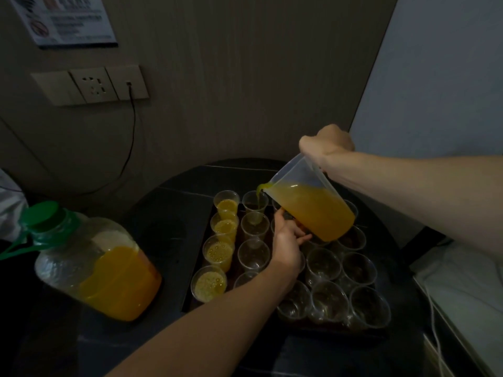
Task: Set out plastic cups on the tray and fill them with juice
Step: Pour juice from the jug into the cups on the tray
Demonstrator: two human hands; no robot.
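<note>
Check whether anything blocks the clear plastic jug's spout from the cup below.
Nothing visible: the juice stream drops straight from the clear plastic jug into the far transparent cup; the left hand lies aside.

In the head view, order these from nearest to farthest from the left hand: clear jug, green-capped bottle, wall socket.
1. Clear plastic jug of orange juice, beside the left hand.
2. Large green-capped clear bottle, on the left.
3. White wall socket, upper left wall.
</note>
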